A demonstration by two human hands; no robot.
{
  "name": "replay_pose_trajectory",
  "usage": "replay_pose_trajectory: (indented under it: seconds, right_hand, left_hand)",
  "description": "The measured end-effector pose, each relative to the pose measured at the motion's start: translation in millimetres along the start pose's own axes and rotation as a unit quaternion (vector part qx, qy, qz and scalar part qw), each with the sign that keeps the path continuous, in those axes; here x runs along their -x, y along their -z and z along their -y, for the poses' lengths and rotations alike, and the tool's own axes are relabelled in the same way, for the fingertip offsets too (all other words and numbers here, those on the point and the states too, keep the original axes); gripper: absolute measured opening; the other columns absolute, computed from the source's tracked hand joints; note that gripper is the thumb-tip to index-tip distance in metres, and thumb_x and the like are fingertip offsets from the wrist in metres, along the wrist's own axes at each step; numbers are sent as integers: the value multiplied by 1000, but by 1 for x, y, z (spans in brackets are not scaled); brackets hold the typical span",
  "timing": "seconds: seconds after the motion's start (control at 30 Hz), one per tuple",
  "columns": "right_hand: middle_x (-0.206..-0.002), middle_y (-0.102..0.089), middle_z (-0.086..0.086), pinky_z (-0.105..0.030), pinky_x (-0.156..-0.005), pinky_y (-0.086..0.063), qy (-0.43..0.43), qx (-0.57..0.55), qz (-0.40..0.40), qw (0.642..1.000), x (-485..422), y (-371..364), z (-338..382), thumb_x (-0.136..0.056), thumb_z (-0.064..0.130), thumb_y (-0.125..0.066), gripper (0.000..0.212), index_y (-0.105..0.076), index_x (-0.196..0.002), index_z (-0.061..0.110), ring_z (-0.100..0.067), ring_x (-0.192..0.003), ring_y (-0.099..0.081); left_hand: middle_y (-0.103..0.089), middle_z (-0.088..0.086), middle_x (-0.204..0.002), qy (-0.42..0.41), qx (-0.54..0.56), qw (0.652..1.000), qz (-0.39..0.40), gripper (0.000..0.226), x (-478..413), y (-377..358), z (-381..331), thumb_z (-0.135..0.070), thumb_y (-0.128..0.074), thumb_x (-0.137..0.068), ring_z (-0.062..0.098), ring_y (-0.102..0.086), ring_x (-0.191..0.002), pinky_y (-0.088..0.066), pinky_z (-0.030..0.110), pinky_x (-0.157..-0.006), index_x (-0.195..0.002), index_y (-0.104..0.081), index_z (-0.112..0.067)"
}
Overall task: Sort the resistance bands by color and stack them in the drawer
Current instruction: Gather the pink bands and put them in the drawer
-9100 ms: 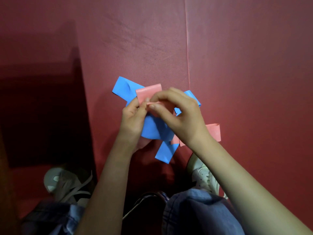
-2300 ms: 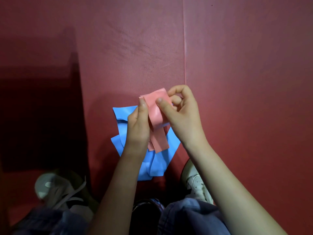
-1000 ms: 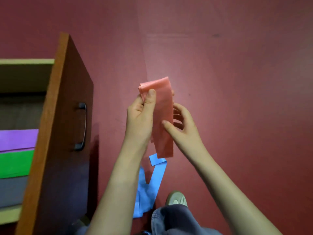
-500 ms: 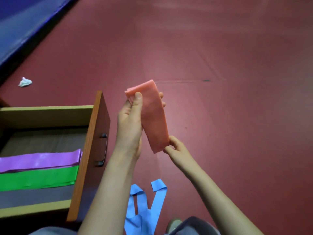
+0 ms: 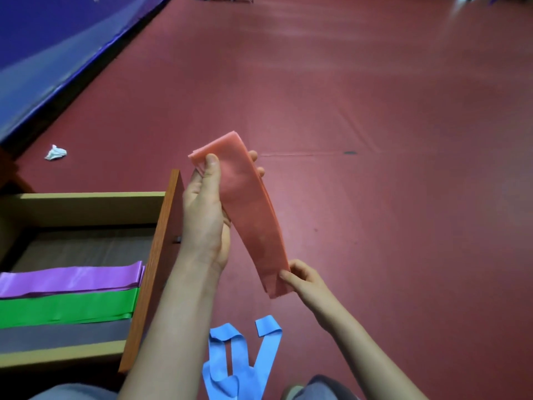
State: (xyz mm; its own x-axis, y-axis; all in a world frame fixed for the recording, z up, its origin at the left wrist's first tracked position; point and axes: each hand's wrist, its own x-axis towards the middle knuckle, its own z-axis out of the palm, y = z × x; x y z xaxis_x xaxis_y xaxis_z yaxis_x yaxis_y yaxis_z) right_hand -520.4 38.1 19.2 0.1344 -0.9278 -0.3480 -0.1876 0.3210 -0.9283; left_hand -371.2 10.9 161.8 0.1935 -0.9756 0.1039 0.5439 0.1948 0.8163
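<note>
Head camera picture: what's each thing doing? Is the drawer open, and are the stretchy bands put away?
drawer, open.
pink band, folded, held in the air by both hands.
left hand, pinches the pink band's top end.
right hand, pinches its bottom end.
purple band, flat in the drawer.
green band, flat in the drawer, beside the purple one.
blue band, loose on the floor.

An open drawer (image 5: pixel 155 255) sits at the left, with the far band (image 5: pixel 72 277) touching the near band (image 5: pixel 66 308) inside it. Right of its front, a folded band (image 5: pixel 251 215) is held above the floor (image 5: pixel 403 197), far end in the left grip (image 5: pixel 206 209), near end in the right grip (image 5: pixel 302 280). A loose band (image 5: pixel 239 368) lies on the floor nearer; a scrap (image 5: pixel 55 153) lies beyond the drawer.
</note>
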Motion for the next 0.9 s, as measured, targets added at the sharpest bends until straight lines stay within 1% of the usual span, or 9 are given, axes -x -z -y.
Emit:
replay_pose_trajectory:
  seconds: [0.07,0.13,0.27,0.4,0.5,0.6,0.7,0.8,0.9]
  right_hand:
    - [-76,-60,9,-6,-67,-43,-12,-15,-2,1000,3,2,0,-90,7,-48,21,-56,-78,21,7,-64,-56]
    - [-77,-60,5,-11,-71,-47,-24,-36,0,999,9,4,2,-91,6,-48,20,-58,-80,20,2,-66,-57]
    - [-80,-62,0,-13,-68,-51,-35,-62,-20,997,19,8,8,-91,10,-51,16,-61,-80,16,-3,-71,-60]
    - [-70,-67,-4,-14,-62,-54,-11,-204,-51,978,18,3,25,-89,4,-50,17,-63,-78,7,-4,-60,-65]
    - [-66,-72,3,-17,-59,-56,-1,-300,-62,952,19,-1,36,-81,11,-57,8,-63,-85,7,-5,-63,-67]
    - [-63,-71,6,-19,-60,-57,-7,-343,-68,937,19,-11,43,-89,9,-48,14,-62,-88,9,-4,-59,-66]
    - [-58,-69,7,-17,-55,-56,-26,-325,-49,944,14,-25,55,-91,9,-46,17,-62,-86,11,-2,-52,-64]
    - [-52,-67,7,-15,-50,-54,-59,-273,-30,960,5,-40,68,-91,9,-48,17,-62,-81,11,0,-47,-61]
    - [-49,-65,5,-16,-45,-53,-86,-233,-22,968,-8,-57,78,-89,5,-51,17,-62,-77,9,-1,-42,-59]
  left_hand:
    - [-73,-4,-71,-1,1,1000,-3,28,-1,-1,-5,-27,-33,-97,9,-68,-63,-55,22,-59,-93,-59,-21]
    - [-73,-4,-71,-4,11,1000,-13,27,-5,-3,-15,-26,-32,-97,9,-67,-62,-55,22,-59,-95,-58,-20]
    - [-73,-4,-70,-11,25,999,-28,27,-13,-4,-35,-27,-32,-98,9,-67,-61,-55,22,-57,-99,-56,-17]
    - [-73,-4,-70,-35,40,998,-34,26,-14,10,-51,-28,-31,-98,10,-68,-62,-55,22,-59,-100,-55,-17]
    - [-73,-5,-73,-48,59,996,-54,27,-14,31,-61,-29,-29,-98,10,-68,-66,-56,25,-66,-104,-53,-18]
    - [-73,-6,-73,-42,75,993,-83,31,-17,56,-69,-30,-27,-99,9,-68,-68,-56,24,-69,-98,-55,-18]
    - [-72,-6,-76,-26,99,985,-139,29,-26,87,-78,-29,-29,-98,8,-67,-72,-55,22,-73,-95,-56,-17]
    - [-63,-3,-92,-12,74,969,-235,19,-35,127,-85,-22,-37,-97,4,-60,-80,-52,20,-76,-90,-54,-17]
    - [-58,2,-105,23,67,950,-305,20,-38,167,-90,-14,-39,-97,5,-58,-76,-46,28,-86,-82,-52,-16]
